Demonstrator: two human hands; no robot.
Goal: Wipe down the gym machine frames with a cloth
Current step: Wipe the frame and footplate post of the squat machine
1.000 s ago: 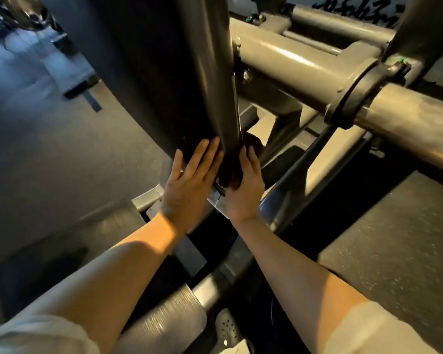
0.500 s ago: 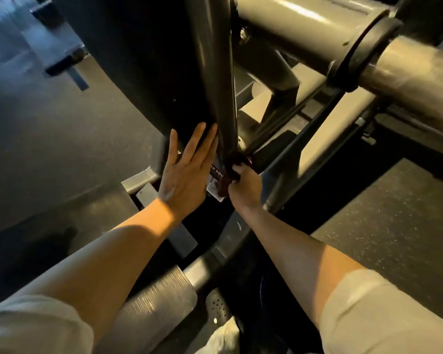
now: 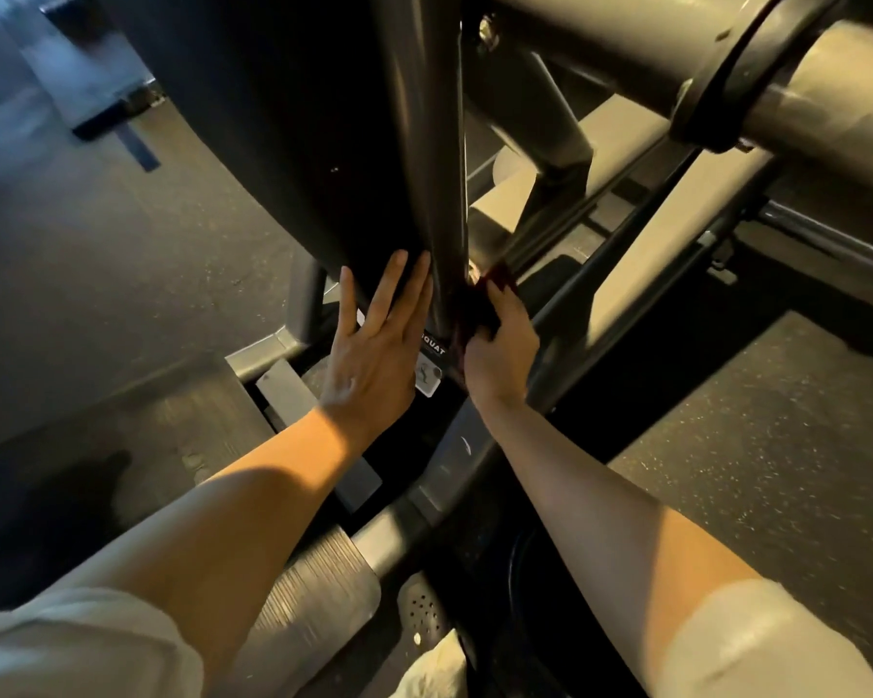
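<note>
Rubber gym floor (image 3: 752,445) | left hand (image 3: 374,355) flat, bracing pad (image 3: 283,143) | right hand (image 3: 500,355) grips cloth (image 3: 480,304) on upright (image 3: 434,168); best wrap fully, press evenly.

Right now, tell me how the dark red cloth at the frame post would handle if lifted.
The dark red cloth bunches under the right hand, so it is probably floppy. It moulds to the grey metal frame post, so likely soft, light and not slippery.

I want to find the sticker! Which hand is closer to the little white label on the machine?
Left. The left hand lies flat right beside the small white label, touching its edge; the right hand sits slightly farther right, gripping the dark red cloth.
</note>
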